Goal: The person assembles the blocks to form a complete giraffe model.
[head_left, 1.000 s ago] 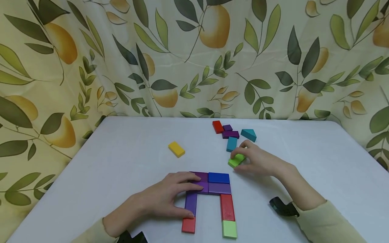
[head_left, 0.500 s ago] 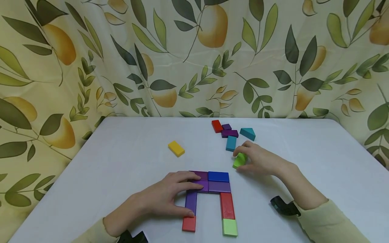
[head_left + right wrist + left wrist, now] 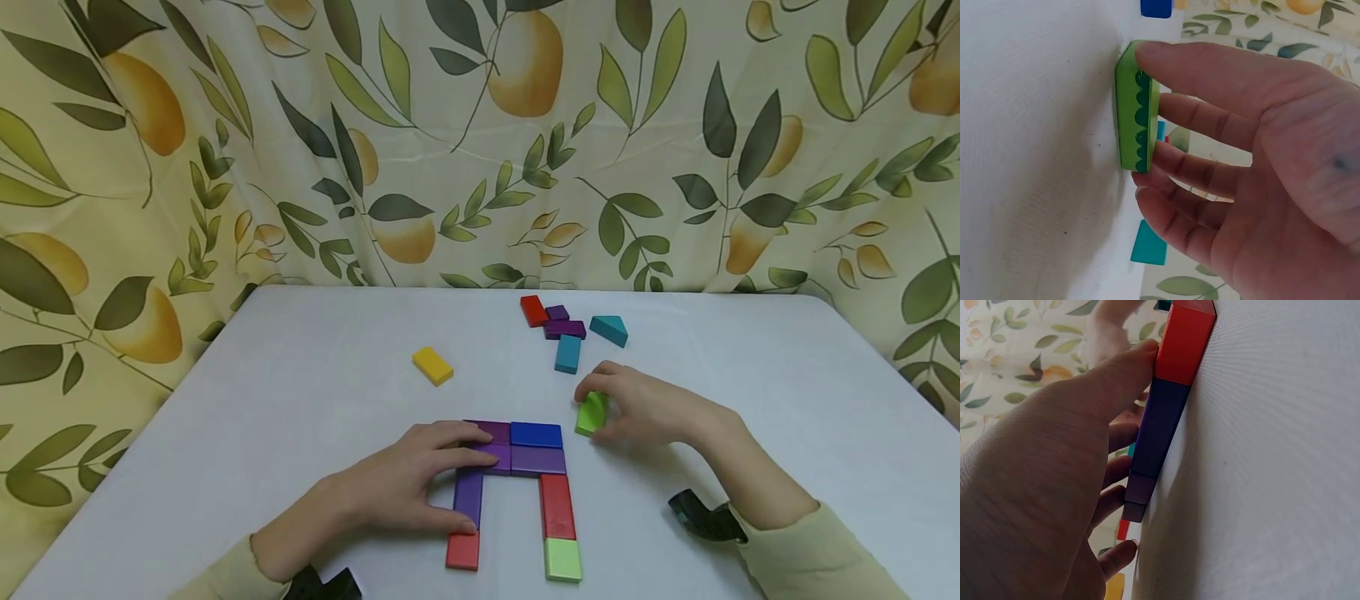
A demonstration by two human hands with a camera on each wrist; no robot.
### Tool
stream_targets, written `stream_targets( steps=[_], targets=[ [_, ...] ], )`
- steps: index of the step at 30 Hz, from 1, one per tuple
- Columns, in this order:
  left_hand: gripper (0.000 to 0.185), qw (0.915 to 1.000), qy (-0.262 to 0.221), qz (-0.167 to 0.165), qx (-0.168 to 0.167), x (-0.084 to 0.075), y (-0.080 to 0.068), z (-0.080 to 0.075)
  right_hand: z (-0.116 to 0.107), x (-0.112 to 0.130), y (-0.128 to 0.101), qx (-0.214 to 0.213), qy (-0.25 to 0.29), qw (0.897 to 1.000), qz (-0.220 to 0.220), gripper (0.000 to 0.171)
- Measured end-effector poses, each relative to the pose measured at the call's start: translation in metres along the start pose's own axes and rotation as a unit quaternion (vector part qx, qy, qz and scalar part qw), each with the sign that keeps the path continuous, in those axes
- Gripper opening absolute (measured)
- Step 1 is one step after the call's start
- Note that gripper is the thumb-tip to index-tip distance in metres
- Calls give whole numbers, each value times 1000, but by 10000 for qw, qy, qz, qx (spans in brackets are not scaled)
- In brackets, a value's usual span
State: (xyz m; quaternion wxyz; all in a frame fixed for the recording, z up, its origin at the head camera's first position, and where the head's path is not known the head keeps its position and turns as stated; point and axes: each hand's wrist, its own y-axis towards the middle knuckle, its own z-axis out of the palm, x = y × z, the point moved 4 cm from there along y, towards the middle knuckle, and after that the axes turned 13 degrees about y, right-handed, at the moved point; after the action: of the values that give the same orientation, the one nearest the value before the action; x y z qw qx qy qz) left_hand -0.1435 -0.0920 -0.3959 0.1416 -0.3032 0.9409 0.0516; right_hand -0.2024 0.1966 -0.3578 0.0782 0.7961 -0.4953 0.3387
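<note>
My right hand (image 3: 645,410) pinches a green block (image 3: 592,412) between thumb and fingers, tipped on its edge on the white table (image 3: 315,383), just beside the blue block (image 3: 536,434) at my left. My left hand (image 3: 397,487) lies flat, fingers on the purple blocks (image 3: 491,457) of the arch, thumb against its purple leg (image 3: 468,497). Beyond my right fingertips sit teal blocks (image 3: 567,353), with a yellow block (image 3: 432,366) farther left.

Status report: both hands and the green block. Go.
Right hand pinches green block, tilted on edge, right of blue block. Left hand rests flat on purple blocks. Nothing between green block and the built shape.
</note>
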Motion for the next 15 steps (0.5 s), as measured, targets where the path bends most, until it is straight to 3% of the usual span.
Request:
stream_targets(
  steps=[15],
  targets=[
    [67,10000,39,20,-34,-1,0,-1,10,13,-3,365,10,9990,-254,36]
  ],
)
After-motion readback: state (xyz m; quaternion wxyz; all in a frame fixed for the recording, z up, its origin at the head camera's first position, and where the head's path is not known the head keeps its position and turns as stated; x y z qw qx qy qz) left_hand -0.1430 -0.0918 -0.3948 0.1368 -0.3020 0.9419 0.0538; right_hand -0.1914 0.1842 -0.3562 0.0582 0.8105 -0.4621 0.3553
